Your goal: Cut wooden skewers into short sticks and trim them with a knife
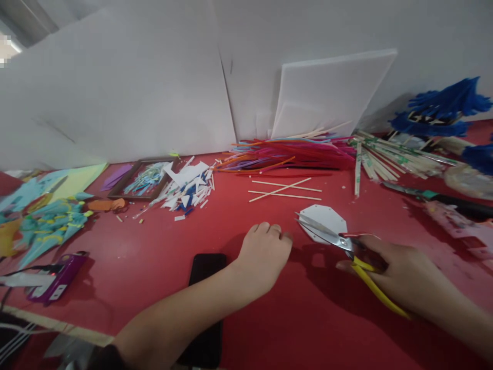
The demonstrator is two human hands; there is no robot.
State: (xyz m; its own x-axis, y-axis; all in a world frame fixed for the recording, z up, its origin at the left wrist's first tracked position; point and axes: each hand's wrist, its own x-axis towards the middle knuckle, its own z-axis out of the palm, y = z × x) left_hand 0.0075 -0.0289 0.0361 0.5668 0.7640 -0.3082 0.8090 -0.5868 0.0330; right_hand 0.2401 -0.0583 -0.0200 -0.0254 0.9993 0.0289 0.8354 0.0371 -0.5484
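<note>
My right hand (404,277) grips yellow-handled scissors (346,246), whose blades lie over a white, many-sided paper cutout (327,218) on the red table (154,246). To the left of the cutout my left hand (265,254) rests on the table with its fingers curled under; nothing shows in it. A black phone (206,272) lies partly under my left forearm.
Three thin wooden sticks (283,190) lie beyond the cutout. Behind them are coloured strips (292,154), wrapped chopsticks (389,156) and a white board (331,92) leaning on the wall. White paper scraps (188,187), a framed tray (142,177), teal cuttings (50,221) and a purple device (57,277) lie left. Blue tassels (442,110) sit right.
</note>
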